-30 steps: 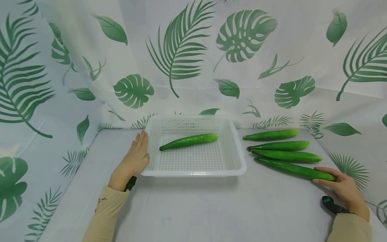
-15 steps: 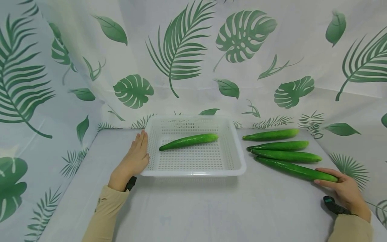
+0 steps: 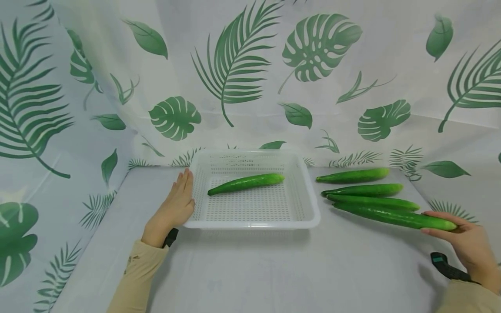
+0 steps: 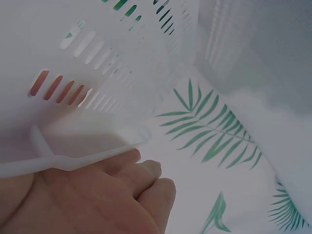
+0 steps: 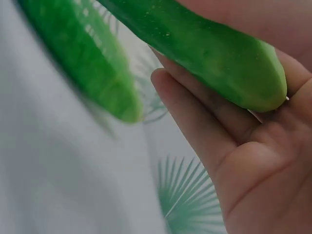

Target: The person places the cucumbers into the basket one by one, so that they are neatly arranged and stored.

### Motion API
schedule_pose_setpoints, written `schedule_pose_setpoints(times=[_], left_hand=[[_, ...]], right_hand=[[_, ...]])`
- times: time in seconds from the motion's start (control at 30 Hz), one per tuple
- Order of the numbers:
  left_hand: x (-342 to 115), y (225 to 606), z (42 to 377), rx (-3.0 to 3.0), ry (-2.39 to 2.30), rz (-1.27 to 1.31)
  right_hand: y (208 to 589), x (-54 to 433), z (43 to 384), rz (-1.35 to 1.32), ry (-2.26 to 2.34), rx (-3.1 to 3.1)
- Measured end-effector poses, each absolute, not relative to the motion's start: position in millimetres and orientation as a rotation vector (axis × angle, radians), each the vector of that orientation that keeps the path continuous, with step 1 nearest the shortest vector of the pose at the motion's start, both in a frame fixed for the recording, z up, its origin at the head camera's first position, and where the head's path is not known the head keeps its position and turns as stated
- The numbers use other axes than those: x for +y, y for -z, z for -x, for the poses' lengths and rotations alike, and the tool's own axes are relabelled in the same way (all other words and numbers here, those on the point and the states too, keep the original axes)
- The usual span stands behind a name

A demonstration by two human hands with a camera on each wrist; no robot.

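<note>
Plainly, the right hand [image 3: 466, 244] pinched the paler, thicker end of a long cucumber [image 3: 395, 216] between thumb and fingers; that piece slanted over the right part of the white table [image 3: 250, 269], its thick end apparently raised, its dark thin tip just beside the neighbouring cucumber [image 3: 373, 201], though whether the two touched could not be told; a third cucumber [image 3: 364, 190] and a fourth cucumber [image 3: 354, 175] lay beyond. The left hand [image 3: 174, 206] was laid along the outer left wall of the white basket [image 3: 250, 224], fingers together and nearly straight; a fifth cucumber [image 3: 246, 184] lay inside, slanting across the basket's floor.

The step in hand seemed to be picking up the pinched cucumber, the lift probably only partial; the next move, I judged, called for a firm hold, since so long a body gripped at one end would likely droop; it also called for raising the dark tip clear of its neighbour before any sideways carry; a light steadying touch from the left hand would suit the basket.
</note>
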State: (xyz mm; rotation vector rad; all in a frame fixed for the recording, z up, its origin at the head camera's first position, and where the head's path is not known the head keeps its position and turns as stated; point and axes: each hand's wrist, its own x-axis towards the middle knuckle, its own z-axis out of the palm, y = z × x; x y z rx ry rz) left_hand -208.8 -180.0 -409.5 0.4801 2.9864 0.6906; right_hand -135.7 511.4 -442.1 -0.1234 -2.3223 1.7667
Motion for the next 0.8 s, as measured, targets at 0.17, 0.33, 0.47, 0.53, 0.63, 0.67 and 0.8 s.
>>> schedule_pose_setpoints(times=[0.17, 0.33, 0.47, 0.53, 0.63, 0.67, 0.8], left_hand=[[-180.2, 410.7, 209.6, 2.985, -0.697, -0.487], [-180.3, 411.2, 209.3, 2.989, -0.692, -0.488], [-180.4, 410.3, 208.7, 2.991, -0.704, -0.489], [-180.6, 410.5, 208.8, 2.993, -0.695, -0.488], [-180.4, 410.1, 208.8, 2.992, -0.688, -0.483], [-180.4, 410.2, 208.8, 2.991, -0.685, -0.481], [-179.6, 410.6, 208.7, 2.992, -0.684, -0.473]], right_hand=[[423.4, 501.7, 133.8, 0.080, -1.829, -2.199], [399.4, 487.7, 136.7, 0.001, -1.980, -2.022], [378.4, 470.9, 143.3, 0.047, -1.890, -2.044], [368.8, 461.4, 148.3, 0.009, -1.890, -2.030], [356.3, 444.6, 157.9, -0.089, -1.917, -1.993], [352.2, 438.4, 161.6, -0.117, -1.927, -1.974], [335.9, 410.4, 177.3, -0.171, -1.981, -1.930]])
